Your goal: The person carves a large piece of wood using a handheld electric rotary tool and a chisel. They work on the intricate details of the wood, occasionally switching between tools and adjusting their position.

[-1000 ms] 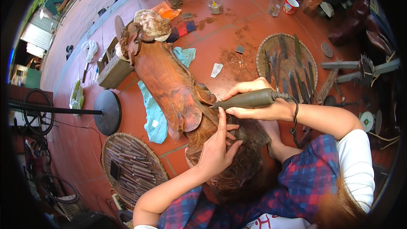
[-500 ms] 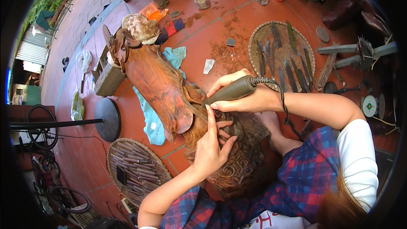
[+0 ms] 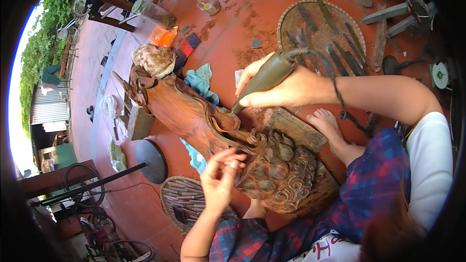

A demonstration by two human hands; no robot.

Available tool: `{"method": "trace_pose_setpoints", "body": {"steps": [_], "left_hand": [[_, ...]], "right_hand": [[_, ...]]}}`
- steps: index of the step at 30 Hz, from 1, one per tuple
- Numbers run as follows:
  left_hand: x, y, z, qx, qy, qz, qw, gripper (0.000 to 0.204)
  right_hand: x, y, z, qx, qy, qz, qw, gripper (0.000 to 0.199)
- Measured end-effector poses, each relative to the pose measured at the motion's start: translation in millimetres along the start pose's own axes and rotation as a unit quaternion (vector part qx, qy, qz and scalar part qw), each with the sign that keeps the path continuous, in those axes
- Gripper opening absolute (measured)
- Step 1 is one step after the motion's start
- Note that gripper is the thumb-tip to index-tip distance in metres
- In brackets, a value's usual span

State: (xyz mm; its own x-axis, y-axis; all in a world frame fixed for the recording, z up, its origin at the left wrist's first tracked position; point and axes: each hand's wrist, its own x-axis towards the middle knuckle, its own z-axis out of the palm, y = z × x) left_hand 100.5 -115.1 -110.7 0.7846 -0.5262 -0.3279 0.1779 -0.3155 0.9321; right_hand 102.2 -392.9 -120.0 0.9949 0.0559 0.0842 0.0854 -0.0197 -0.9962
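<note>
My right hand point(image 3: 296, 90) grips an olive-green, pen-shaped electric carving handpiece point(image 3: 264, 77). A dark cord runs from its back end down past my wrist. The narrow tip points down at the edge of a large reddish-brown wood carving point(image 3: 182, 114); whether it touches cannot be told. Smooth, drapery-like folds make up the carving's long body, and carved curls cover its near end. Over the near left side of the carving is my left hand point(image 3: 218, 179), its fingers curled in toward the thumb, with nothing visible in them. A wooden block point(image 3: 297, 130) sits beside the near end.
Several flat files lie on a round woven tray point(image 3: 286, 17) at the far right. Another tray point(image 3: 170, 208), left of my knee, holds several slim tools. A round black stand base point(image 3: 151, 161), blue cloth point(image 3: 200, 82) and glass jar point(image 3: 160, 13) are on the tiled floor.
My left hand has drawn back from the handpiece's tip, and its fingers have curled in. My right hand still holds the handpiece, now tilted more steeply. The view has shifted.
</note>
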Motion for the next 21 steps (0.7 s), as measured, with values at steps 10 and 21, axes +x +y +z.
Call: {"method": "trace_pose_setpoints", "body": {"steps": [10, 21], "left_hand": [[52, -26, -78, -0.037, 0.132, -0.024, 0.990, 0.010], [54, -49, -86, -0.059, 0.113, -0.084, 0.988, 0.016]], "right_hand": [[9, 6, -40, 0.050, 0.031, 0.090, 0.994, 0.019], [34, 19, -42, 0.009, -0.001, 0.046, 0.999, 0.026]]}}
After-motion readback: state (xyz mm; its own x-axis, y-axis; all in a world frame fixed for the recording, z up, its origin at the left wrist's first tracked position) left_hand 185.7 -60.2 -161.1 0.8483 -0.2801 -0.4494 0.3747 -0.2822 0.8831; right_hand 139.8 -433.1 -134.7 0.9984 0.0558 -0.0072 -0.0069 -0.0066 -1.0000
